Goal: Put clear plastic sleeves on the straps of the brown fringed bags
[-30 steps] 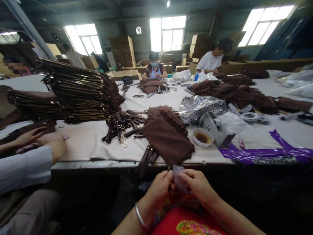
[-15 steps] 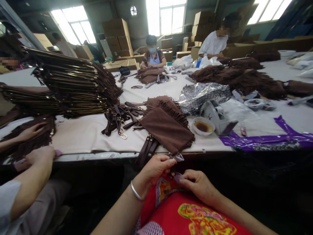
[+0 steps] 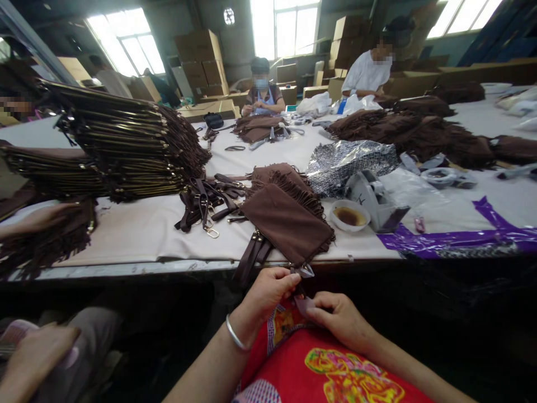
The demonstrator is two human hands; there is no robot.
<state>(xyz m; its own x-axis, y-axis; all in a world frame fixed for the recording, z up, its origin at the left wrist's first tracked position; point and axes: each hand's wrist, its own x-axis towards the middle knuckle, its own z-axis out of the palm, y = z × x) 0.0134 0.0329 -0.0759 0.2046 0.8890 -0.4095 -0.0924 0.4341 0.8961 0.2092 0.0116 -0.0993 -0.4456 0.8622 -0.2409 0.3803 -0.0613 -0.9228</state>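
Observation:
My left hand, with a silver bangle at the wrist, is closed in a pinch on a dark brown wrist strap just off the table edge. Close beside it, my right hand pinches a small pale lilac piece against the strap; I cannot tell if it is cloth or plastic. Above both hands lies a brown fringed pouch, its near corner at the table edge. A small clear wrapping sticks out by that corner. Other brown straps hang over the edge to the left.
Stacked fringed pouches rise at the left, with loose clasped straps nearby. A bowl of brown liquid, a tape dispenser and purple plastic lie to the right. A co-worker's hand is at lower left; others sit across.
My hands stay almost in place, while the lilac piece has shifted slightly left against the strap. At the left, the co-worker's near hand has drawn down from the table edge.

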